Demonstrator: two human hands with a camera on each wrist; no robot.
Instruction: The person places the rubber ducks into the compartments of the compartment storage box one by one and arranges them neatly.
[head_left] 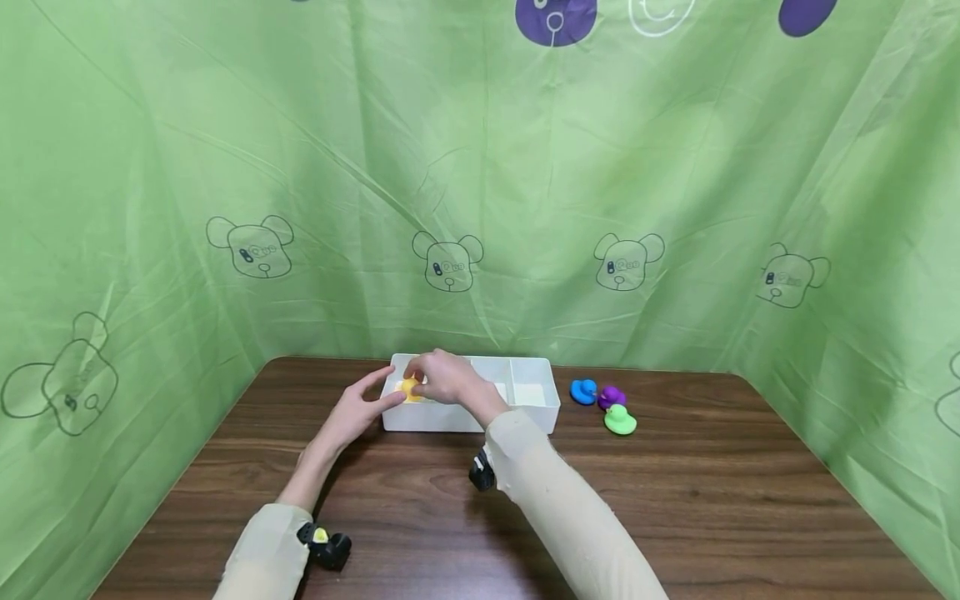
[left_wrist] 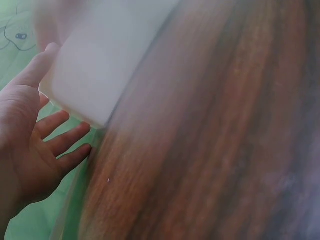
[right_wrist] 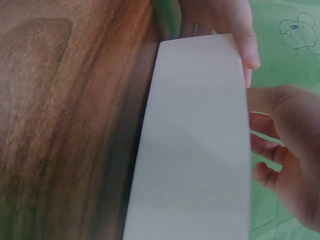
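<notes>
While the right hand (head_left: 447, 377) pinches a yellow toy (head_left: 409, 388), I see it in the leftmost compartment of the white divided box (head_left: 435, 418).

On my feed, the left hand (head_left: 358, 412) has its fingers extended rather than clenched, thumb at the box's front rim and fingers by its left end; the right hand's fingers and thumb curl round the toy, hiding part of it. Right of the box, on the wood-grain bench (head_left: 420, 492), I see a blue duck (head_left: 582, 392), a purple duck (head_left: 611, 397) and a light-green duck (head_left: 620, 420) clustered together.
</notes>
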